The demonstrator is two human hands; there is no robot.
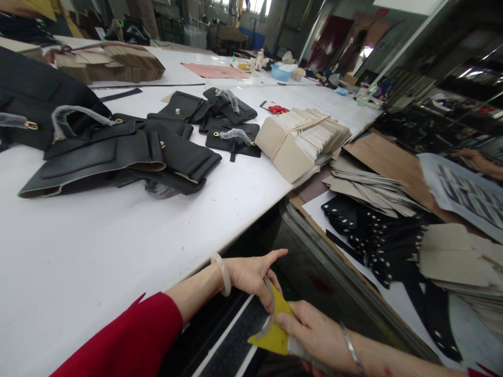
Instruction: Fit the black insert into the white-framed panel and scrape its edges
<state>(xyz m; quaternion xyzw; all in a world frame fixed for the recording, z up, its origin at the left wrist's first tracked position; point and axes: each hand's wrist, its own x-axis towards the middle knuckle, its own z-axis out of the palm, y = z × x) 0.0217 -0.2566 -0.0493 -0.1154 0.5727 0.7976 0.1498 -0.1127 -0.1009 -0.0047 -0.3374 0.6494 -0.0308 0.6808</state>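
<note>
My left hand (pixel 253 275), with a pale bangle at the wrist, reaches past the white table's edge. Its index finger points out, and the other fingers curl at the top of a yellow piece (pixel 277 324). From the right, my right hand (pixel 310 330) grips that yellow piece, thumb on its face. A silver bracelet is on that wrist. Below both hands lies a dark strip with white edges (pixel 236 340). What my left fingers hold, if anything, is hidden.
Black leather bags (pixel 98 157) lie on the white table (pixel 98 262). A banded stack of beige card (pixel 298 141) sits at its right edge. On the right stand black strap pieces (pixel 369 235) and more card (pixel 448 251). Another person's hand (pixel 471 157) shows far right.
</note>
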